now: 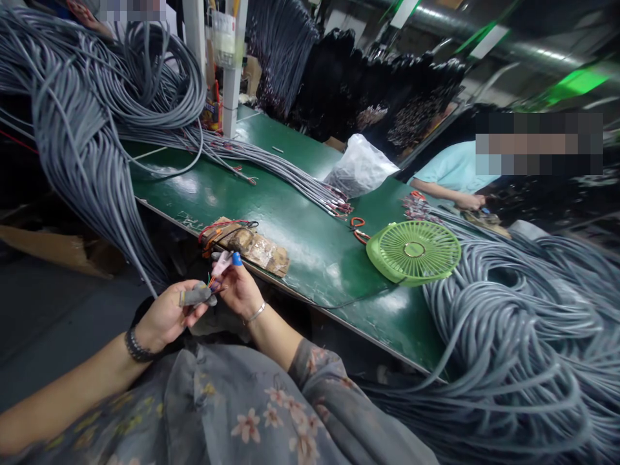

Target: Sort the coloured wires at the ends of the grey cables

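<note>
Cables: heavy grey heap left of the grip, spilling over the table's edge.
Left hand: grey finger covers, fingertips pinching thin coloured wires.
Right hand: blue-capped thumb, pinching a pale piece just beside those wires.
Wires: between both hands; I judge them part-worked, their ends loose. Grey cables beyond the grip show coloured ends too; whether finished or waiting, I cannot tell.
Scrawl: on the tabletop beyond the grip, unreadable; I can make out no brand.
Taped block: just past the right hand.
Green fan: right of the grip.
Co-worker's hand: well beyond, right.
</note>
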The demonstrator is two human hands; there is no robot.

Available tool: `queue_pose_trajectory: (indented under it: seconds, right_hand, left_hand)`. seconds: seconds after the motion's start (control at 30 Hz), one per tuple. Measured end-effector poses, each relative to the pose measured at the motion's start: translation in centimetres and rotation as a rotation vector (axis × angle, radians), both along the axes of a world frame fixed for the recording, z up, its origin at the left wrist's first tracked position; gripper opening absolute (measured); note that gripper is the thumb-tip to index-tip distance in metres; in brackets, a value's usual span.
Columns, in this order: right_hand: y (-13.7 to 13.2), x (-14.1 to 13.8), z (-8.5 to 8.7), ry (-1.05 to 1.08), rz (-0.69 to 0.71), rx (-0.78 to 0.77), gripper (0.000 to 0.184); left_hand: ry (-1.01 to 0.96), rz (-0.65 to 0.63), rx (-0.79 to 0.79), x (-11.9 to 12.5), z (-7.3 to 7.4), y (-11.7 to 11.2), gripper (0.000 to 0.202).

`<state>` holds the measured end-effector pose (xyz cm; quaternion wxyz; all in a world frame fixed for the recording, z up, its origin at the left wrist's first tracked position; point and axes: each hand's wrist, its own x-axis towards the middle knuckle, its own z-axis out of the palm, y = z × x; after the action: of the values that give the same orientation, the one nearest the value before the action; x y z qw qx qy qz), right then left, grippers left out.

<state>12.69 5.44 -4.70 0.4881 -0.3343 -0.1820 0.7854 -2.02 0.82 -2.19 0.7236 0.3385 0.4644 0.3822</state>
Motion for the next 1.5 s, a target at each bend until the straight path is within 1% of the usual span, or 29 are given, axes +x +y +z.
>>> queue_pose_trajectory:
  seconds: [0.1, 0.17, 0.23, 0.37, 0.43, 0.57, 0.67, 0.77, 0.87, 1.07, 1.13, 1.3, 1.4, 1.5]
  right_hand:
    - [0.1, 0.1, 0.0, -0.023, -0.018, -0.022, 0.035]
    - [0.1, 0.1, -0.4, -0.06, -0.037, 0.005, 0.033]
    - [0.0, 0.2, -1.0, -0.122, -0.08, 0.073, 0.036]
    - [-0.1, 0.3, -2.3, -0.278, -0.202, 0.217, 0.05]
    - [0.0, 0.2, -2.6, -0.268, -0.177, 0.228, 0.054]
    - [0.3, -0.2, -2.1, -0.069, -0.004, 0.156, 0.055]
    - [0.7, -0.3, -1.7, 0.035, 0.035, 0.096, 0.052]
    - [1.1, -0.2, -1.9, 0.039, 0.062, 0.078, 0.052]
    - [1.5, -0.3, -2.3, 0.024, 0.062, 0.07, 0.051]
    - [1.7, -0.7, -2.7, 0.019, -0.031, 0.047, 0.044]
    - [1.5, -0.8, -2.5, 0.011, -0.027, 0.053, 0.045]
    - [1.0, -0.2, -1.6, 0.023, 0.035, 0.064, 0.052]
    - [0.6, 0.2, -1.2, 0.02, 0.049, 0.083, 0.045]
    - [0.4, 0.4, -1.2, -0.016, 0.013, 0.144, 0.039]
  left_hand:
    - [0.029, 0.008, 0.029, -0.1, 0.5, -0.6, 0.035]
    - [0.046, 0.025, 0.041, 0.0, 0.8, -0.7, 0.036]
    - [0.05, 0.056, 0.043, 0.1, 1.1, -0.8, 0.036]
    - [0.045, 0.113, 0.006, 0.7, 1.5, -0.5, 0.036]
    - [0.045, 0.121, -0.005, 0.9, 1.6, -0.3, 0.037]
    - [0.046, 0.118, -0.009, 1.1, 1.5, -0.1, 0.038]
    - [0.052, 0.121, -0.014, 1.1, 1.4, -0.1, 0.038]
    - [0.047, 0.137, -0.019, 1.0, 1.2, -0.2, 0.037]
    - [0.041, 0.137, -0.016, 1.0, 1.2, -0.2, 0.035]
    - [0.058, 0.129, -0.023, 1.1, 1.3, -0.1, 0.034]
    - [0.063, 0.136, -0.027, 1.2, 1.3, -0.1, 0.033]
    - [0.066, 0.155, -0.024, 1.1, 1.4, -0.4, 0.034]
    - [0.074, 0.16, -0.007, 0.9, 1.5, -0.9, 0.034]
    - [0.081, 0.195, 0.033, 0.9, 1.5, -1.2, 0.033]
